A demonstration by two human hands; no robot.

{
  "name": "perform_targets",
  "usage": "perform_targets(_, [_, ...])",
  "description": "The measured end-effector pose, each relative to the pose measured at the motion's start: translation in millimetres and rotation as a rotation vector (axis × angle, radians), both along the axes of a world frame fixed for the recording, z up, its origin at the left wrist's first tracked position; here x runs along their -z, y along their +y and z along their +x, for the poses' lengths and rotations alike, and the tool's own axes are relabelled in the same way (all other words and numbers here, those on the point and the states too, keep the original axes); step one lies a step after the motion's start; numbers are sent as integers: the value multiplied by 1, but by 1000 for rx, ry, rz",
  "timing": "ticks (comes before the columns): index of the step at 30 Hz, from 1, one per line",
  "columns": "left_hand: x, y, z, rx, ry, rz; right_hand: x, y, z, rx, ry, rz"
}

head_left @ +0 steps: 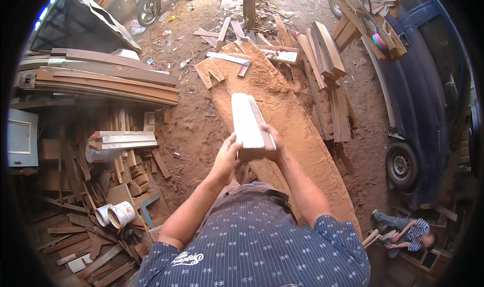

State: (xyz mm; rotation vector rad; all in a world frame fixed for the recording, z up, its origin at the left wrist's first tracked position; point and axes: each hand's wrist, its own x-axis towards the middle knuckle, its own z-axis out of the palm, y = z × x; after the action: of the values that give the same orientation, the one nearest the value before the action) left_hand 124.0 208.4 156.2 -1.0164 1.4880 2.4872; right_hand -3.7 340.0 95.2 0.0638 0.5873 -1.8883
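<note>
In front of my body I hold a thick wooden block (247,120), its upper face glaring white in the light and its near end brown. My left hand (227,158) grips the near left side, with the thumb toward the top edge. On the opposite side my right hand (275,143) is wrapped round the near right edge. The undersides of both hands are hidden. Beneath the block lies a long, wide plank (297,130) covered in sawdust. A pale L-shaped piece (229,58) rests across its far end, beside short wood offcuts (207,71).
Long boards (106,77) are stacked at left, above scrap wood and two white buckets (121,215). Thick beams (325,50) lie to the right, near a dark blue vehicle (418,100). A post (249,7) stands ahead. Another person (408,234) sits at lower right.
</note>
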Motion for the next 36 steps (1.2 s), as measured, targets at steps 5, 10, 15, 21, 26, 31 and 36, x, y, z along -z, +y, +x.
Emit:
perform_targets(5, [-24, -6, -22, -70, 94, 171, -9, -14, -30, 24, 75, 57])
perform_targets(10, [-30, -8, -29, -65, 112, 152, -6, -17, -34, 64, 33, 50])
perform_targets(15, [-29, -10, -34, -78, 108, 166, -10, -17, -37, 66, 63, 72])
perform_targets(21, [-31, -10, -36, -76, 114, 155, -7, -20, -40, 49, 46, 77])
perform_targets(26, [-27, -15, -35, -88, 111, 170, -15, -19, -38, 39, 8, 140])
perform_targets(31, [-23, -13, -35, -104, 84, 183, -7, -16, -40, 18, 64, 106])
perform_targets(36, [-21, -4, -39, -30, 61, 243, 5, -13, -41, -11, 129, 87])
